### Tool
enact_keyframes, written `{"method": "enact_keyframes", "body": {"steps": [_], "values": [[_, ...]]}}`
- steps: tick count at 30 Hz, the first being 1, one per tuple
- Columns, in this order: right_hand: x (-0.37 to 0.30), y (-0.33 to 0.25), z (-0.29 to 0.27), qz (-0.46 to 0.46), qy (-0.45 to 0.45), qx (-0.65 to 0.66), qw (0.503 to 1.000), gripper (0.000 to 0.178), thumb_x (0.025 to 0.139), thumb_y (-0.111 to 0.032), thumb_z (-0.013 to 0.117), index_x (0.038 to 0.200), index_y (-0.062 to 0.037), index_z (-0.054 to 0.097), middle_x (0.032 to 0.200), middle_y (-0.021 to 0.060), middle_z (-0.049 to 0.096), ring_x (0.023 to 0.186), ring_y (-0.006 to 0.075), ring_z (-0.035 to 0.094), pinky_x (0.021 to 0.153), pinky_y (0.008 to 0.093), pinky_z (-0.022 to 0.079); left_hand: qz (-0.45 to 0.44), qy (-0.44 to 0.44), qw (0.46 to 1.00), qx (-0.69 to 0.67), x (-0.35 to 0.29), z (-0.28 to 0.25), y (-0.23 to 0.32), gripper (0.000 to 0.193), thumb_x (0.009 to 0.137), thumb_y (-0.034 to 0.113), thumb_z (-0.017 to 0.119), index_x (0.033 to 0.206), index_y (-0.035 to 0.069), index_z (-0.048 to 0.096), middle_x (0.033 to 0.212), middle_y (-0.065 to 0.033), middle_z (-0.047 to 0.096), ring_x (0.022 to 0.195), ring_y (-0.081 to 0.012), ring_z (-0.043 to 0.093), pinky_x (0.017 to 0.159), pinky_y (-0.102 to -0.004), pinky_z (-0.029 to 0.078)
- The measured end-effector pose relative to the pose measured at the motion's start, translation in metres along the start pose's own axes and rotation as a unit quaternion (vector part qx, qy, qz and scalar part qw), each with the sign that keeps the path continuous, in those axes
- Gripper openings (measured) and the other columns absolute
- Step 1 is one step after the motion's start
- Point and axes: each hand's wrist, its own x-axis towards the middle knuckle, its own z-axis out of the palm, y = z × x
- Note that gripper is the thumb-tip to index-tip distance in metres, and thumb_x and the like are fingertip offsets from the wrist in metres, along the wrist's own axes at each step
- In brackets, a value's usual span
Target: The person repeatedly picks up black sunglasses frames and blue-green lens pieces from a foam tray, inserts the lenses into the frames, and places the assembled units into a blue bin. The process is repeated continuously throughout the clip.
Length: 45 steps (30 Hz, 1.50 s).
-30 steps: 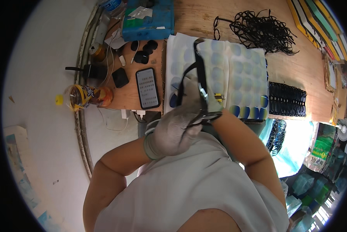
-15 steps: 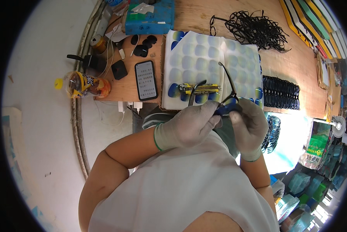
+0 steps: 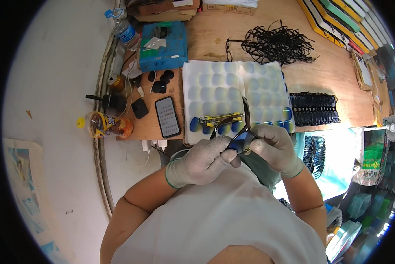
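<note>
Close to my body I hold a pair of dark sunglasses [image 3: 240,141] with blue lenses, its temples pointing away toward the table. My left hand [image 3: 201,163], in a grey glove, is closed on one side of the frame. My right hand [image 3: 277,150], gloved likewise, pinches the other side near a lens; its fingertips partly cover the rim. Just beyond the sunglasses lies a sheet of white paper [image 3: 197,65] over rows of tinted lenses [image 3: 223,129], some uncovered along the near edge. A yellow cutter knife [image 3: 219,119] rests on the paper.
A phone [image 3: 167,116], a drink bottle [image 3: 107,125] and a blue box [image 3: 176,55] stand on the left. Tangled black frames [image 3: 276,44] lie at the back. Rows of glasses [image 3: 314,109] sit on the right, with more glasses [image 3: 314,154] on a bright surface below.
My view has shifted, showing more of the table's far side. The sunglasses have turned in my hands so a blue lens shows more, and my right fingers have moved to the lens edge.
</note>
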Motion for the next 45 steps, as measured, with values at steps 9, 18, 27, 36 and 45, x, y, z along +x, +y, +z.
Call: {"method": "enact_keyframes", "body": {"steps": [9,18,27,36,45], "values": [[-0.008,0.019,0.004,0.004,0.064,0.037,0.997,0.022,0.099,-0.015,0.065,0.088,0.0042,0.066,0.084,0.0063,0.066,0.079,0.0108,0.062,0.073,0.0265,0.049,0.008,0.001,0.998,0.063,0.009,-0.001,-0.004,0.019,0.109,0.012,0.049,0.115,-0.003,0.059,0.082,-0.009,0.071,0.074,-0.0197,0.071,0.071,-0.0313,0.057],[-0.011,0.014,0.024,0.022,0.11,-0.012,0.994,0.022,0.099,-0.014,0.064,0.085,0.0022,0.065,0.08,0.0036,0.066,0.076,0.0078,0.059,0.07,0.0247,0.048,-0.036,0.015,0.995,0.088,0.002,-0.008,-0.003,0.014,0.106,0.012,0.053,0.104,0.0,0.059,0.075,-0.0072,0.068,0.067,-0.0195,0.069,0.065,-0.0309,0.054],[-0.007,0.018,0.038,0.015,0.096,0.053,0.994,0.014,0.095,-0.01,0.069,0.089,0.0016,0.065,0.08,0.0032,0.067,0.075,0.0066,0.057,0.068,0.0231,0.046,-0.036,0.023,0.999,0.034,-0.003,-0.02,0.01,0.014,0.104,0.01,0.055,0.097,-0.001,0.06,0.067,-0.0078,0.066,0.061,-0.021,0.068,0.058,-0.0323,0.052],[-0.02,0.017,0.035,0.02,0.081,0.113,0.99,0.016,0.096,-0.014,0.067,0.093,0.0015,0.066,0.08,0.0047,0.066,0.073,0.0089,0.057,0.066,0.0249,0.045,0.042,0.043,0.99,0.132,0.003,0.005,0.018,0.012,0.095,0.005,0.065,0.105,-0.002,0.062,0.078,-0.0128,0.068,0.059,-0.0306,0.068,0.055,-0.0364,0.054],[-0.015,0.021,0.031,-0.016,0.147,-0.027,0.989,0.011,0.093,-0.008,0.068,0.09,0.0026,0.065,0.075,0.0008,0.061,0.067,0.0058,0.052,0.059,0.023,0.04,0.016,0.083,0.976,0.201,0.014,0.014,0.01,0.035,0.097,0.007,0.063,0.124,-0.01,0.048,0.079,-0.0194,0.066,0.062,-0.0389,0.067,0.055,-0.0426,0.054]]}}
